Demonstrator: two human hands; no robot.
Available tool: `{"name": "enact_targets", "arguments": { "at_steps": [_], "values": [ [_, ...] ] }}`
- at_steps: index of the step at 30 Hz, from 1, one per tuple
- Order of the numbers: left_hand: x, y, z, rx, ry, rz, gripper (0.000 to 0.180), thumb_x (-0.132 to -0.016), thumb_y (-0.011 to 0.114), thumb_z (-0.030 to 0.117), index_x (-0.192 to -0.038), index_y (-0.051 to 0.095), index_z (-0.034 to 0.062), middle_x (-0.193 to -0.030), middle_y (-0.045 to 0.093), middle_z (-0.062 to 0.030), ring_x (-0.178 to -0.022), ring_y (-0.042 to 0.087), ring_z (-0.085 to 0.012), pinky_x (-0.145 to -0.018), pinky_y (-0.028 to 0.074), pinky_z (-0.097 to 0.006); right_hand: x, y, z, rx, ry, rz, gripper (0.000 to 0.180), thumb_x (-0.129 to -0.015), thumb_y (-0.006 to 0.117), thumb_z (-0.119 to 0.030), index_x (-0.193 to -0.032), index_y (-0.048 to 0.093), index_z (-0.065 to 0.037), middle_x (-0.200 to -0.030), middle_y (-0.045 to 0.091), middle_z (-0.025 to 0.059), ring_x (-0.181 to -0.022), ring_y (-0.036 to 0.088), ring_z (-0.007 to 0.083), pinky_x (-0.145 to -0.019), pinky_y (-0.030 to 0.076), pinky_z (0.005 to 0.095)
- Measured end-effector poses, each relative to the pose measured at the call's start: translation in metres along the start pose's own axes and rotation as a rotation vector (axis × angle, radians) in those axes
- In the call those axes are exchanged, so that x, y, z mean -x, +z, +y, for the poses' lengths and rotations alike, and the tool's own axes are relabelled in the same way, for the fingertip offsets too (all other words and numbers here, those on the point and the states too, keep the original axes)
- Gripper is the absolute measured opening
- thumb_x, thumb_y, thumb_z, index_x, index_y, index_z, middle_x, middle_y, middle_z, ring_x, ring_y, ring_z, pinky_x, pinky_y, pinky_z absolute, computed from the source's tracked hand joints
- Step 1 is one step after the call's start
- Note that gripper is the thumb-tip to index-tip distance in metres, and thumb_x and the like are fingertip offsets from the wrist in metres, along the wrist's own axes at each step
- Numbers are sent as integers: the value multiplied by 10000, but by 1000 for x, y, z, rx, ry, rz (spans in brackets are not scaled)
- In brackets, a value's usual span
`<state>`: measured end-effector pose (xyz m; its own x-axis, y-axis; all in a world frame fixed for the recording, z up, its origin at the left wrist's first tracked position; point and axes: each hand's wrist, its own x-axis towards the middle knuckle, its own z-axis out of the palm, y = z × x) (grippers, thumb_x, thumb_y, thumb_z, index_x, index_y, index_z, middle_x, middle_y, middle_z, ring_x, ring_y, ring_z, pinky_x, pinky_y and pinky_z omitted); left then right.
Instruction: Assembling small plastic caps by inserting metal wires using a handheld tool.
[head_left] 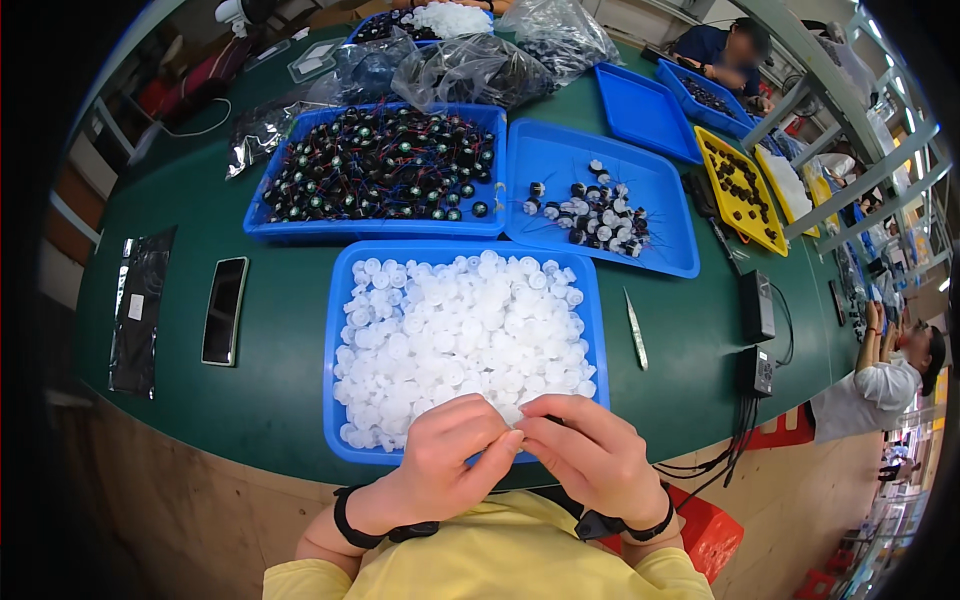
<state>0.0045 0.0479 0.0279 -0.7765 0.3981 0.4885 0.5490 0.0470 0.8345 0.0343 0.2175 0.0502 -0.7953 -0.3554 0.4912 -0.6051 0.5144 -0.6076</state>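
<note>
My left hand (455, 447) and my right hand (590, 450) meet above the near edge of a blue tray (336, 300) full of small white plastic caps (460, 330). Thumbs and forefingers are pinched together, tip to tip. Whatever sits between the fingertips is mostly covered; a bit of white shows there, but it may belong to the caps below. Behind on the right, a shallow blue tray (660, 180) carries several black round parts with white caps and thin wires (605, 215). To its left, a deeper blue tray (375, 229) is heaped with black round parts with red and blue wires (390, 165).
Tweezers (636, 330) lie right of the caps; a phone (225, 310) and a dark flat bag (142, 312) lie left. Two black boxes with cables (757, 340) stand near the right edge. Plastic bags (470, 70) and a yellow tray (775, 235) are farther back. Other people sit beyond.
</note>
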Motion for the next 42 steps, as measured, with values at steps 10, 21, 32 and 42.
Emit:
{"name": "enact_targets", "arguments": {
  "at_steps": [10, 21, 32, 42],
  "values": [
    [4, -12, -5, 1037, -699, 78, 348, -925, 404, 199, -1168, 448, -46, -1104, 513, -166, -953, 523, -205, -821, 422, -310, 11, -7, 0, -352, 208, 95, 147, -788, 525, 93, -895, 485, 0, -940, 578, 149, -747, 576, 211, -637, 474, 280],
    [12, -27, 2, 1228, -420, -50, 291, -814, 600, 49, -1068, 522, -69, -945, 579, -285, -673, 594, -213, -569, 481, -294, 12, -13, -13, -505, 90, 60, 140, -761, 567, 31, -879, 503, -10, -667, 535, 83, -509, 487, 163, -438, 363, 256],
    [9, -22, -17, 989, -842, 116, 204, -898, 496, 90, -1027, 593, -35, -840, 570, -62, -585, 416, -75, -497, 328, -196, 2, 1, -8, -327, 286, 30, 84, -754, 574, 44, -818, 541, 1, -610, 521, 66, -447, 448, 140, -417, 327, 245],
    [7, -20, -26, 1076, -783, 52, 289, -888, 454, 15, -1161, 523, -47, -1058, 597, -163, -634, 493, -98, -558, 414, -212, -5, 14, -1, -304, 369, 44, 46, -759, 572, 46, -792, 556, 18, -623, 539, 41, -476, 458, 80, -428, 323, 208]
  ]
}}
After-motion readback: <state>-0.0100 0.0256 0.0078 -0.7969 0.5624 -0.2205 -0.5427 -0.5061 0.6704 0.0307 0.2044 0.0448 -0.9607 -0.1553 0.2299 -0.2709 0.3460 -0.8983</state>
